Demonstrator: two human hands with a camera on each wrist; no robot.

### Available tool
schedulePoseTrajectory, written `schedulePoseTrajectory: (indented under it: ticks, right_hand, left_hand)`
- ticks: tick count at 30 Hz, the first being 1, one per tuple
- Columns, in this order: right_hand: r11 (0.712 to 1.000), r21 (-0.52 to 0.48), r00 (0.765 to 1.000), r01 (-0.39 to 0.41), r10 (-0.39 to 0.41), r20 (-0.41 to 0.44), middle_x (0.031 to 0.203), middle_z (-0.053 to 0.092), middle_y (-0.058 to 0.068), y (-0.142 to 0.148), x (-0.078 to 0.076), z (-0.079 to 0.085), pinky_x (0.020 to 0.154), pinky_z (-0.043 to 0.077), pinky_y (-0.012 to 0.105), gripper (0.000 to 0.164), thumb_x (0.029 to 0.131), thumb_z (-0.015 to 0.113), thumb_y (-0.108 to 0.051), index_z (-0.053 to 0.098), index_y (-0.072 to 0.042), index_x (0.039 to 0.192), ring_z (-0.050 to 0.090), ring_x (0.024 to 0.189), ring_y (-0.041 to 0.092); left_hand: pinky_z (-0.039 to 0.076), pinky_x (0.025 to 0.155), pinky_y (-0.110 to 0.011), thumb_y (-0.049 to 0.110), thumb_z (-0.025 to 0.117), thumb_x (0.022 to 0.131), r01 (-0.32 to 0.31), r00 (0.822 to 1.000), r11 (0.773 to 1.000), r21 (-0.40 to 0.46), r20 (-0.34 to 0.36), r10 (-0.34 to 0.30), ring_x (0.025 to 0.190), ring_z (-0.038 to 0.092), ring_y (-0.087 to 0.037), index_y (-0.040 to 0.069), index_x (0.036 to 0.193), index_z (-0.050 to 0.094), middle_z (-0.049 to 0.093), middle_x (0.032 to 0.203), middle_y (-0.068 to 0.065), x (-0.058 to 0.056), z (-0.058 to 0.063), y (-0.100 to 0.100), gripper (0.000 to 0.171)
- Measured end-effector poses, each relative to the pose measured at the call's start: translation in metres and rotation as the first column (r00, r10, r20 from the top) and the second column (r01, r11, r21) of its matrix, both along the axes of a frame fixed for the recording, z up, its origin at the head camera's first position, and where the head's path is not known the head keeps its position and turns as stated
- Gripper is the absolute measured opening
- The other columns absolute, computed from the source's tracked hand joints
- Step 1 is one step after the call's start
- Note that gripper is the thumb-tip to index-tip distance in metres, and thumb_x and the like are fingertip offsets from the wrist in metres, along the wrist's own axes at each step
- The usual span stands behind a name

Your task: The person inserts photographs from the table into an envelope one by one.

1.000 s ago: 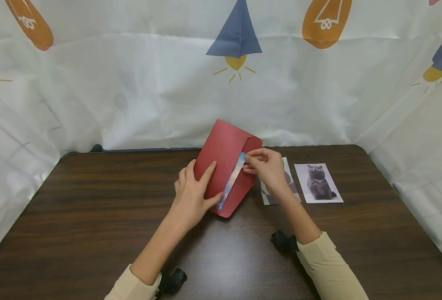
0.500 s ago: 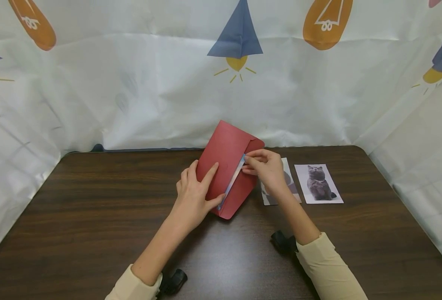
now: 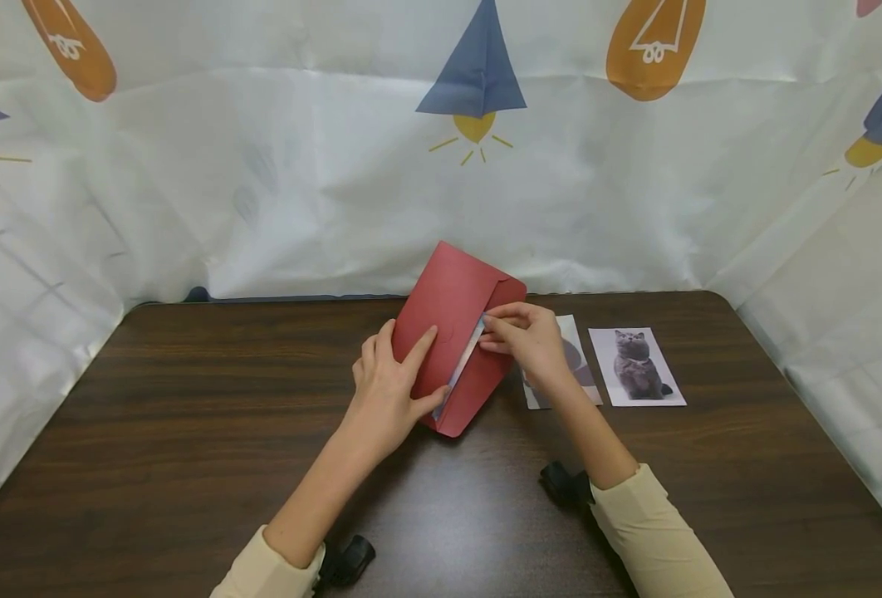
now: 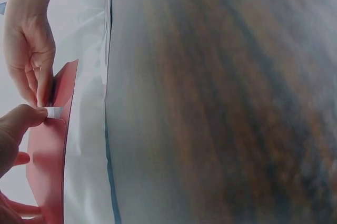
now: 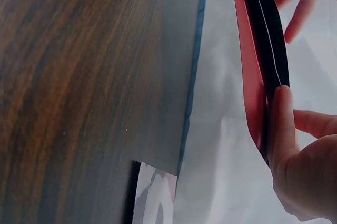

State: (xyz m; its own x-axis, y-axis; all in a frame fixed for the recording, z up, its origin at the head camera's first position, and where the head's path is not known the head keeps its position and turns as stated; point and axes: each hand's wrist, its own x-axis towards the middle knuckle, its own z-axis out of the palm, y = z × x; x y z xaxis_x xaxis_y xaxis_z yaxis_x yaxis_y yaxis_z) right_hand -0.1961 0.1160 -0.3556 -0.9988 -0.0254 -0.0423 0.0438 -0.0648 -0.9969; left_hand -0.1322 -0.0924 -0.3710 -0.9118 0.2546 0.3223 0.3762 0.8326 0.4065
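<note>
We see a screened-off work nook, its dark table (image 3: 187,457) walled by white sheeting (image 3: 262,166) (printed with orange bulbs (image 3: 646,75)).

Envelope (image 3: 444,303), the landmark, between my left hand (image 3: 384,390), at its left, and my right hand (image 3: 529,339), at its right; card (image 4: 55,112) partly inside it. Table (image 3: 187,432) beneath it; to its right, near picture (image 3: 581,365), then far picture (image 3: 638,365); curtain (image 3: 321,183) behind it.

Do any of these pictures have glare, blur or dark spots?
Head view: a pale glare on the wooden table; left wrist view: hazy, the wood grain soft and blurred; right wrist view: grain clearer, but the opening of the red envelope looks almost black.
</note>
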Motion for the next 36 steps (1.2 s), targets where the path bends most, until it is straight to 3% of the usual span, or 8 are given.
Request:
schedulePoseTrajectory:
  ticks: [14,25,30,36]
  right_hand:
    - [1.0,-0.004,1.0,-0.02,0.02,-0.021,0.085,0.073,0.004,0.001,-0.001,-0.001,0.072,0.063,0.028,0.025,0.102,0.063,0.005,0.064,0.02,0.122,0.075,0.07,0.01]
    - [0.987,0.085,0.987,-0.14,0.145,-0.063,0.116,0.069,0.033,0.009,-0.004,0.001,0.081,0.062,0.029,0.031,0.105,0.057,0.004,0.061,0.018,0.132,0.075,0.084,0.009]
    - [0.987,0.109,0.985,-0.121,0.133,-0.109,0.115,0.071,0.032,0.013,-0.006,0.002,0.082,0.062,0.029,0.03,0.105,0.058,0.003,0.062,0.017,0.132,0.076,0.083,0.009]
    - [0.992,0.12,0.99,-0.041,0.057,-0.131,0.109,0.074,0.024,0.025,-0.007,0.005,0.08,0.063,0.028,0.029,0.106,0.058,0.002,0.064,0.016,0.13,0.075,0.078,0.007]
  left_hand:
    - [0.041,0.102,-0.072,0.025,0.087,0.089,0.006,0.999,1.0,0.01,0.047,-0.007,0.137,0.036,-0.054,0.011,0.152,0.056,0.034,0.155,-0.036,0.0,0.001,0.0,0.072]
    - [0.041,0.102,-0.07,0.027,0.086,0.09,-0.019,0.998,0.999,0.037,0.067,0.016,0.138,0.036,-0.056,0.01,0.152,0.056,0.032,0.157,-0.035,0.0,0.002,-0.002,0.071]
    - [0.04,0.103,-0.071,0.027,0.086,0.09,-0.015,0.998,0.999,0.038,0.062,0.012,0.14,0.035,-0.057,0.01,0.153,0.054,0.03,0.159,-0.035,-0.001,0.001,-0.002,0.073]
    - [0.039,0.102,-0.072,0.025,0.086,0.09,-0.005,0.997,0.999,0.048,0.073,0.002,0.139,0.035,-0.057,0.011,0.154,0.054,0.027,0.161,-0.036,-0.002,0.0,-0.005,0.073]
